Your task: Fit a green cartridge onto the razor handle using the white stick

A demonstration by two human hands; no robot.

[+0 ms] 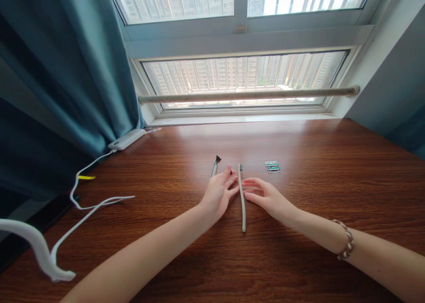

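Observation:
A pale toothbrush (242, 201) lies lengthwise on the brown table between my hands, its dark bristles at the far end. To its left is my left hand (219, 192), open, with the fingers stretched toward the brush and the thumb raised. A small dark bit shows by the thumb tip; I cannot make out what it is. My right hand (262, 196) is open on the other side, fingers loosely bent, their tips at or very near the handle. Just beyond my left hand is a razor (215, 165) with a dark head and grey handle, its lower end hidden.
A small clear pack with green-striped blade cartridges (272, 166) lies beyond my right hand. At left are a white power strip (126, 139), a white cable (83, 205), a yellow strip (86, 177) and a curved white stand (36, 245). A window with a rail borders the far edge.

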